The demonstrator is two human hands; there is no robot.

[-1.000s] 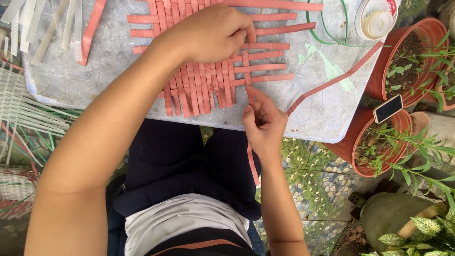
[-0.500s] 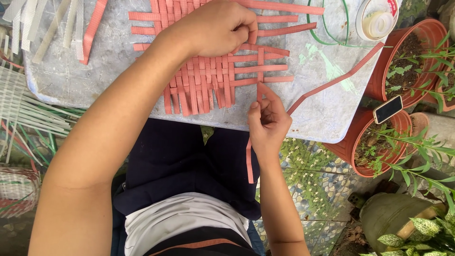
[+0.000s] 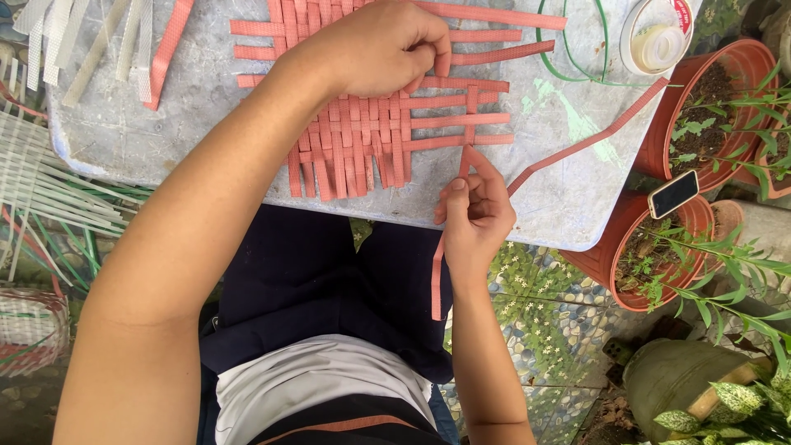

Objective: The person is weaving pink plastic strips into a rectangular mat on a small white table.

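Pinching a loose salmon strip (image 3: 437,280) upright, right hand (image 3: 476,216) sits at the near table edge (image 3: 206,156); strip's long axis points away into the woven mat (image 3: 362,132) just beyond. Left hand (image 3: 375,48) presses closed on the mat's upper weave.

I see the woven mat (image 3: 362,124) of salmon-pink strips lying flat on the grey table (image 3: 148,124), its loose ends sticking out on every side, and one pink strip (image 3: 465,161) threaded upright through its near-right edge, the tail hanging below the table's rim.
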